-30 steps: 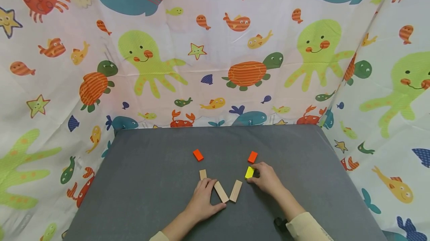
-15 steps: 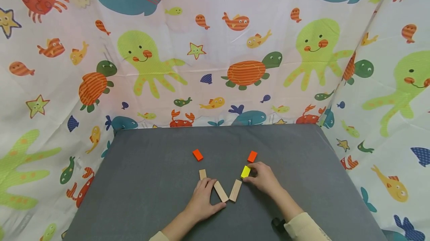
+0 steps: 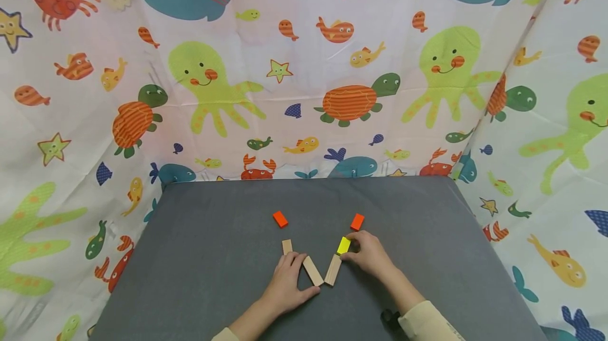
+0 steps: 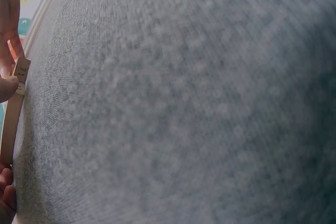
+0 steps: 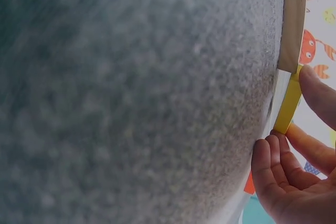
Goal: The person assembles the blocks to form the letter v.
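Observation:
Between thumb and fingers, my right hand (image 3: 372, 256) pinches a yellow block (image 3: 343, 246) by its ends. The yellow block lies at the upper end of a plain wooden block (image 3: 333, 270), seemingly end to end. My left hand (image 3: 285, 284) holds a second wooden block (image 3: 312, 271), thumb by its lower end and fingers by its upper end. Those two wooden blocks form a V. Another wooden block (image 3: 287, 247) shows above the left fingers, its lower part hidden. In the right wrist view, the yellow block (image 5: 289, 103) meets the wooden block (image 5: 293, 24).
One orange-red block (image 3: 280, 219) lies farther back on the left, another (image 3: 357, 221) beyond the right hand. All stand on a grey cloth-covered table (image 3: 214, 235). A sea-animal printed curtain (image 3: 304, 119) surrounds its back and sides. A black object (image 3: 390, 318) sits by the right sleeve.
My right hand has moved left with the yellow block, bringing it to the upper end of the right wooden block. My left hand has stayed in place.

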A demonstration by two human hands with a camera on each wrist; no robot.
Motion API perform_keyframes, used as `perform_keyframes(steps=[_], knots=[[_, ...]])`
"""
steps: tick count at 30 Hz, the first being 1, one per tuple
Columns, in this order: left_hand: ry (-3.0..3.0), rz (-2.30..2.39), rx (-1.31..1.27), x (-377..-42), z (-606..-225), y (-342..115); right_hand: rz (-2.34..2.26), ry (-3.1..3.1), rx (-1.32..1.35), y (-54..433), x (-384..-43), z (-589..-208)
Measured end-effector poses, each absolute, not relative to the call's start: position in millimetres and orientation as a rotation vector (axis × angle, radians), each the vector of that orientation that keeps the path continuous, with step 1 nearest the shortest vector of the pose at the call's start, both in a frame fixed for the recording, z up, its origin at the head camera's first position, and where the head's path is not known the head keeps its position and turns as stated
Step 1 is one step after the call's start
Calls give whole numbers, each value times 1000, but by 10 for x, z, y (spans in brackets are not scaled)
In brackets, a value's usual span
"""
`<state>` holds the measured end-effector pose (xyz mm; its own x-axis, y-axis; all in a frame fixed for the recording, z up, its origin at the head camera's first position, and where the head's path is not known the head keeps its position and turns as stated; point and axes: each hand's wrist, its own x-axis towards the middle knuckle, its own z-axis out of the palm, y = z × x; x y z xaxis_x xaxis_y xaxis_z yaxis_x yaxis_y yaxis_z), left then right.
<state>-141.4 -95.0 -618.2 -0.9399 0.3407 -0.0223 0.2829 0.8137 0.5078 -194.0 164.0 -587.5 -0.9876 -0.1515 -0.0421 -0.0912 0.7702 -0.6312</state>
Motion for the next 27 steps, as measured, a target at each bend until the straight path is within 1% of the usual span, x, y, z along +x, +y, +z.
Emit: perform_keyframes(steps=[27], knots=[[2906, 763, 514, -1400, -6184, -947, -1044, 2883, -218, 1625, -1948, -5901]])
